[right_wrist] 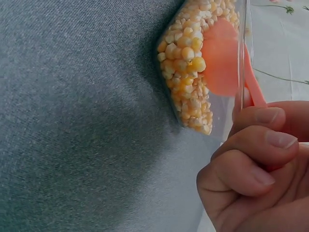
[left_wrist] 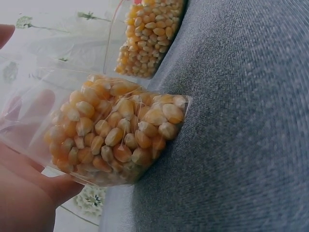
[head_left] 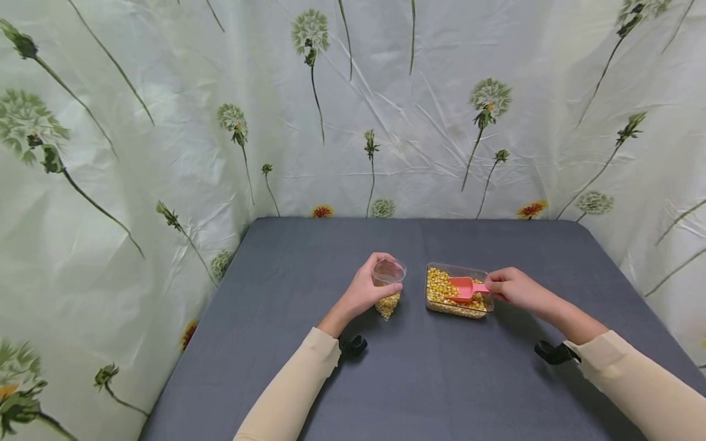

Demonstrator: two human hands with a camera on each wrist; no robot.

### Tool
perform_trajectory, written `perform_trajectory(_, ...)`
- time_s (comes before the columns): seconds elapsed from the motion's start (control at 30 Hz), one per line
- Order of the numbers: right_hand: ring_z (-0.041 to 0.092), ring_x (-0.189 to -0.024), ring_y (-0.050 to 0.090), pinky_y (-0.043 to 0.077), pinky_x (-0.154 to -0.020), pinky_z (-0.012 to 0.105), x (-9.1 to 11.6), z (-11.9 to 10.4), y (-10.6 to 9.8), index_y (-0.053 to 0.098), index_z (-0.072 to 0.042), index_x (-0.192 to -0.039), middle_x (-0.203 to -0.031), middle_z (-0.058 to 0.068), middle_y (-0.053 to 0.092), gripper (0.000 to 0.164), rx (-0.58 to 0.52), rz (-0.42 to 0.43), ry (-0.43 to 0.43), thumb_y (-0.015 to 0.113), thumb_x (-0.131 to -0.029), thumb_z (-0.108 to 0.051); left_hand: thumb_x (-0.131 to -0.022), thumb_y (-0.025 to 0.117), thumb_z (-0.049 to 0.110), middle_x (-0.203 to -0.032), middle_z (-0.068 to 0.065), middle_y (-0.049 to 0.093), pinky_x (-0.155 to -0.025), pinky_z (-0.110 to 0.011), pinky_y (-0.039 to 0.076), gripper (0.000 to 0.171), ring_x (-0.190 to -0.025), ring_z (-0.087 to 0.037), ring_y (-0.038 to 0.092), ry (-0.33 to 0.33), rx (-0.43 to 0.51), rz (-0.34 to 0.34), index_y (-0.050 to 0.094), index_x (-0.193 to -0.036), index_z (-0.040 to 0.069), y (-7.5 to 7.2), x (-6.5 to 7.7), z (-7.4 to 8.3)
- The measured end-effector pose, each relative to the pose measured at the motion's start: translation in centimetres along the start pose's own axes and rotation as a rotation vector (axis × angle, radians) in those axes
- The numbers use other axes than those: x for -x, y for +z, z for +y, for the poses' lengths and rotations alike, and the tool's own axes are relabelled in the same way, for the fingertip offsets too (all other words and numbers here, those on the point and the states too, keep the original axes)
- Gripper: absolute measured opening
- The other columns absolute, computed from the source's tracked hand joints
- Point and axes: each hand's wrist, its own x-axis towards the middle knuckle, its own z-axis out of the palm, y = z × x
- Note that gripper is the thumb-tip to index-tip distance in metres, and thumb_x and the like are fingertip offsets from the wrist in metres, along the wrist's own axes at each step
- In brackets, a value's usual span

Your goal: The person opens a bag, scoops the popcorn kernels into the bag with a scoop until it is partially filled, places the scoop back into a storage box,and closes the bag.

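Observation:
My left hand (head_left: 368, 288) grips a clear plastic bag (head_left: 389, 271) round its open upper part. Corn kernels (left_wrist: 116, 130) fill the bag's lower end, whose tip is at the grey tabletop. To the right of it stands a clear rectangular container (head_left: 459, 311) of corn kernels (head_left: 438, 285). My right hand (head_left: 513, 286) pinches the handle of a pink scoop (head_left: 463, 288) at the container's right side. The scoop's pan sits among the kernels; in the right wrist view its front part (right_wrist: 222, 63) shows through the clear wall.
A grey cloth-covered table (head_left: 402, 386) lies under everything. Behind and beside it hangs a pale curtain (head_left: 386, 92) printed with dandelions. Black wrist straps (head_left: 353, 346) show below both hands, at the cream sleeves (head_left: 295, 386).

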Motion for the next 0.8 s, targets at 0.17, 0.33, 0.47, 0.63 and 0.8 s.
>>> perform_trajectory(0.17,0.011,-0.049,0.030,0.029,-0.047,0.029,0.6,0.2,-0.6,0.052,0.010,-0.085,-0.060,0.001,0.039,0.027,-0.078,-0.013,0.034,0.043,-0.104,-0.007,-0.093,0.075,0.018,-0.120,-0.006,0.064,-0.089,-0.042,0.052,0.047,-0.109,-0.019,0.062,-0.011,-0.012,-0.003,0.049,-0.132,0.015,0.1,-0.2,0.6)
perform_trajectory(0.33,0.011,-0.050,0.032,0.031,-0.048,0.029,1.2,0.4,-1.0,0.053,0.011,-0.090,-0.061,0.001,0.041,0.027,-0.132,-0.013,0.029,0.043,-0.105,-0.009,-0.093,0.074,0.012,-0.120,-0.014,0.063,-0.090,-0.047,0.051,0.047,-0.109,-0.024,0.062,-0.012,-0.007,-0.020,0.048,-0.132,0.005,0.1,0.2,2.4)
perform_trajectory(0.47,0.011,-0.050,0.033,0.031,-0.048,0.029,1.7,0.9,-1.1,0.053,0.009,-0.089,-0.063,0.001,0.043,0.028,-0.193,-0.007,0.025,0.044,-0.106,-0.012,-0.093,0.072,0.009,-0.121,-0.017,0.063,-0.092,-0.046,0.050,0.045,-0.110,-0.025,0.062,-0.014,-0.002,-0.029,0.048,-0.131,0.003,0.0,0.5,3.5)
perform_trajectory(0.63,0.009,-0.052,0.035,0.031,-0.048,0.027,2.2,2.1,-0.7,0.053,0.009,-0.094,-0.066,0.000,0.044,0.029,-0.298,0.007,0.034,0.043,-0.107,-0.014,-0.093,0.072,0.010,-0.120,-0.018,0.063,-0.093,-0.048,0.049,0.045,-0.110,-0.027,0.062,-0.027,-0.003,-0.027,0.048,-0.130,0.003,0.1,0.6,3.9)
perform_trajectory(0.8,0.009,-0.053,0.037,0.032,-0.046,0.028,2.6,2.9,-0.3,0.051,0.014,-0.094,-0.067,0.000,0.044,0.031,-0.365,0.045,-0.017,0.043,-0.107,-0.013,-0.093,0.072,0.009,-0.121,-0.020,0.062,-0.093,-0.054,0.048,0.047,-0.110,-0.034,0.062,0.005,0.004,-0.036,0.047,-0.131,-0.002,0.1,0.5,4.1)
